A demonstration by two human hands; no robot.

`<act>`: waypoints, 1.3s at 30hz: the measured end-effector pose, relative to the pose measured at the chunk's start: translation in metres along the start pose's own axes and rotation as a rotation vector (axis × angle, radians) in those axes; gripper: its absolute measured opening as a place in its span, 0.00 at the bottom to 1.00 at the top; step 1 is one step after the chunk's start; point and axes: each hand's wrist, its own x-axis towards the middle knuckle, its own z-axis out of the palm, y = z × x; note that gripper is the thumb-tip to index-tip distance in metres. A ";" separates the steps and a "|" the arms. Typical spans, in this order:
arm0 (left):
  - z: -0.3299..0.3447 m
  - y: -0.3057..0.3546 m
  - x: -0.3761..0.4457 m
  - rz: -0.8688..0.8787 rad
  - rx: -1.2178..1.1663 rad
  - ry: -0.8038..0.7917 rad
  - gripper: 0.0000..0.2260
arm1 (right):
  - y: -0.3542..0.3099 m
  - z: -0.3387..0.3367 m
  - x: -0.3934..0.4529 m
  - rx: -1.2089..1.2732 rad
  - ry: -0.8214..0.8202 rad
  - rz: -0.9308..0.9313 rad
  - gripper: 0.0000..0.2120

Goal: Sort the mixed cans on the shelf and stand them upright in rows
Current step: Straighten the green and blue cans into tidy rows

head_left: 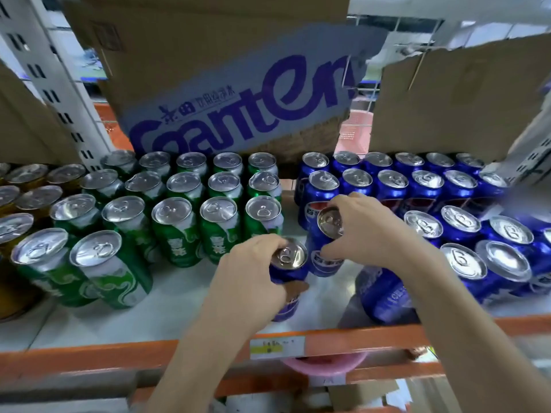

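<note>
Blue can (288,265) clamped in left hand (253,272) grip; second blue can (326,242) pinched by right hand (362,231), both in shelf (167,299) gap between green cans (176,222) and blue rows (417,186). Step: placing blues. Next, likely: set upright, flush with blue rows.

Scene bright, even, cool-white; source apparently overhead and beyond the shelving, where the far background blows out pale. Specular glare on the can lids (171,210), strongest on the near blue cans (504,260) at right. Soft, short shadows on the white shelf (179,299) under the cans. Strong wide-angle bending: the shelf upright (56,84) at left and the orange front rail (89,356) curve. Motion blur on the far right edge and near bottom; centre reasonably sharp, cardboard box (238,93) lettering slightly soft.
</note>
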 end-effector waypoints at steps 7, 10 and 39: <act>0.030 0.042 0.051 0.075 0.032 -0.036 0.20 | 0.052 -0.037 0.012 -0.044 0.045 -0.070 0.31; 0.042 0.052 0.074 0.051 0.050 0.000 0.20 | 0.075 -0.040 0.025 -0.063 0.043 -0.100 0.36; 0.080 0.040 0.086 -0.088 0.069 0.118 0.26 | 0.106 -0.014 0.052 0.013 0.045 -0.260 0.39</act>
